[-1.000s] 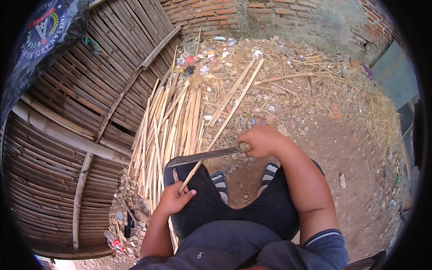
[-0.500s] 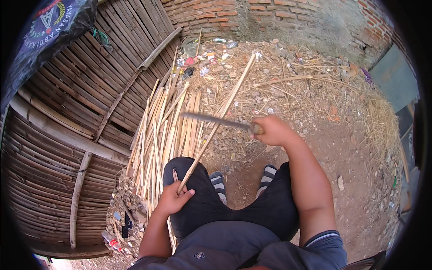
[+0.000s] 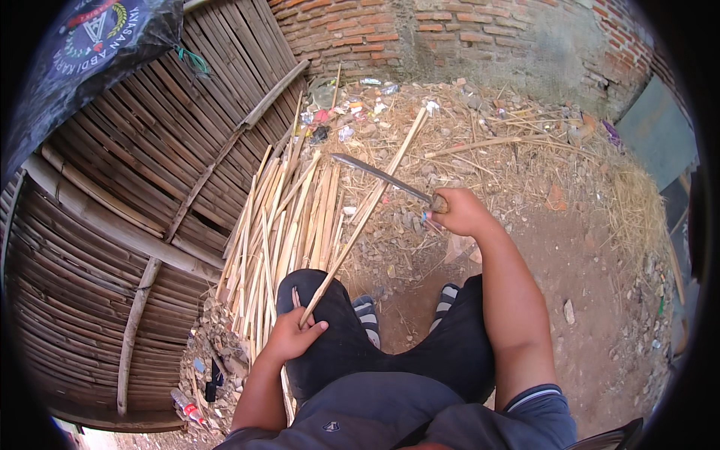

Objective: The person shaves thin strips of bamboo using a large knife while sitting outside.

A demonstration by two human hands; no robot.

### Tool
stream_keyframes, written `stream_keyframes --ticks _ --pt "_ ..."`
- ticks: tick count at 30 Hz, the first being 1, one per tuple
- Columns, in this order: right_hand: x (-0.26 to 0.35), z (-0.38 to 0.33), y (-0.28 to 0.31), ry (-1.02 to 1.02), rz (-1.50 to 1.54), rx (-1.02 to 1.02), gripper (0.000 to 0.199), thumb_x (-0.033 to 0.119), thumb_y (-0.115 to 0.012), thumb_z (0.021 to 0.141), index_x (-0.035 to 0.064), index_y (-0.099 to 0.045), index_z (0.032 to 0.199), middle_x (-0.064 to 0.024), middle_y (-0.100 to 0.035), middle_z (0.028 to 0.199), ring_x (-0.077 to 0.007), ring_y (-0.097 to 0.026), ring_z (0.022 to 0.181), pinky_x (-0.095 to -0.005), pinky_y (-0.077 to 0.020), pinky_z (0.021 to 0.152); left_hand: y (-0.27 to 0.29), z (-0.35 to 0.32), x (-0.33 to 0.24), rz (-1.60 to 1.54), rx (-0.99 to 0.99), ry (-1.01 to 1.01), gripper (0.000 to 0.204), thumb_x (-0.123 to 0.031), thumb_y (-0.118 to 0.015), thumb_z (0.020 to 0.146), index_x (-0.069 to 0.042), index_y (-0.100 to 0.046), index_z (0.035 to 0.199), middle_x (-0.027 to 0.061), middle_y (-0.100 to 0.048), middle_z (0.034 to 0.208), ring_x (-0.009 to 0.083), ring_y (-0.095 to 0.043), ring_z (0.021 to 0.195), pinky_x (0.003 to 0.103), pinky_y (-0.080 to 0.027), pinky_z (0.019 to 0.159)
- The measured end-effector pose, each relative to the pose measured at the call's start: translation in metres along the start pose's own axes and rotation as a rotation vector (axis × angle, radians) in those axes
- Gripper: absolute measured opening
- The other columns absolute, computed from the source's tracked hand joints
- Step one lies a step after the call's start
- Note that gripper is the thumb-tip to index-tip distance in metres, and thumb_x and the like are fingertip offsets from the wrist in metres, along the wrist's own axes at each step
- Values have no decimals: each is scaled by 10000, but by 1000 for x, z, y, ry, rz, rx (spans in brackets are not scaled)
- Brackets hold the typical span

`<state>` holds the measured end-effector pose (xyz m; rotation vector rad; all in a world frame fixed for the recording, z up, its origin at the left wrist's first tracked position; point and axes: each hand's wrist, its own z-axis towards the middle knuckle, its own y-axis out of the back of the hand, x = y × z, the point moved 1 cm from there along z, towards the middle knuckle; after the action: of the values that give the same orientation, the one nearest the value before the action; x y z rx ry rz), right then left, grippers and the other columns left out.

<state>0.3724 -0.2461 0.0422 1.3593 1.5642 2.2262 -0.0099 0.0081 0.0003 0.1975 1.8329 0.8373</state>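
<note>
My left hand (image 3: 294,334) rests by my left knee, closed around the near end of a long pale bamboo strip (image 3: 373,204). The strip slants up and away to the right, over the ground. My right hand (image 3: 459,211) is wrapped round the wooden handle of a machete (image 3: 390,178). Its dark blade points left and lies across the strip in this view; I cannot tell whether they touch. To the left of my knee lies a pile of split bamboo strips (image 3: 289,225), roughly side by side.
A bamboo-slat wall (image 3: 142,135) stands along the left, with a dark printed sheet (image 3: 82,67) hanging at its top. Beyond the straw and litter (image 3: 480,120) rises a brick wall (image 3: 480,37). A grey panel (image 3: 656,135) leans at the far right. A plastic bottle (image 3: 187,409) lies lower left.
The machete has shifted up and slightly right along the strip, its tip now tilted higher. My left hand keeps its grip; the whole view has moved slightly.
</note>
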Motion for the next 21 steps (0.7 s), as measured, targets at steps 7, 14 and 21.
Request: stream_keyframes --ticks 7,14,21 --pt "55 -23 6 314 -59 -116 248 275 -800 866 93 -719 1013 -161 -742 887 -380 -732 864 -484 -569 772 26 -18 -62 120 -78 -117 373 -320 -873 884 -49 -618 857 -8 -512 614 109 -478 560 312 -415 534" --pt "79 -13 3 345 30 -304 192 238 -775 877 95 -687 972 -140 -717 778 -366 -719 736 -498 -550 668 59 -8 -114 363 -248 -205 416 -366 -868 860 -27 -628 823 49 -539 588 182 -534 525 353 -438 527" --pt "29 -2 36 10 227 -575 181 223 -768 887 83 -689 972 -176 -712 780 -387 -711 729 -482 -544 651 53 79 -160 386 -192 -371 458 -424 -853 858 -20 -636 834 97 -566 610 255 -575 545 386 -468 553"
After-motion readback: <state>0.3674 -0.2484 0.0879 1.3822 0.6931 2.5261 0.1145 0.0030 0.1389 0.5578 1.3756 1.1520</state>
